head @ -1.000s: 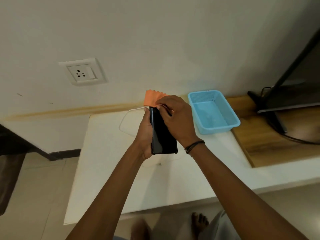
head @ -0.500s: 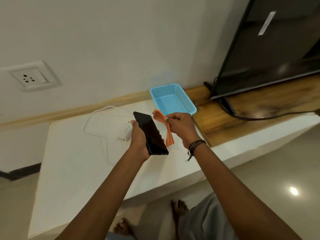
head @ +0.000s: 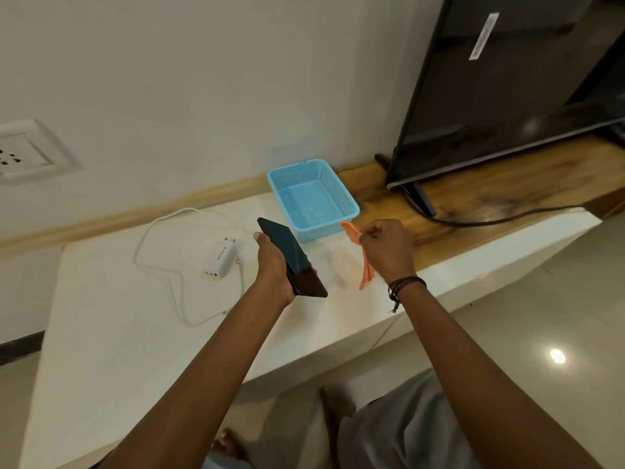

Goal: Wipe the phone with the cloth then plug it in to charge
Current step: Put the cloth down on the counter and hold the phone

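Glossy black glass phone [head: 292,257], soft orange cloth [head: 363,262], perforated blue plastic basket [head: 348,201], polished wood shelf [head: 500,194]

Single head view, looking forward and down, close over both forearms onto white counter [head: 111,333], wall behind

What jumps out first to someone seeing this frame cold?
Centre frame, the left hand grips a dark phone over the white counter, while the right hand pinches an orange cloth hanging just beside it, clear of the phone. Behind them a blue basket sits against the wall; to the left lie a white charger and its looped cable, below a wall socket.
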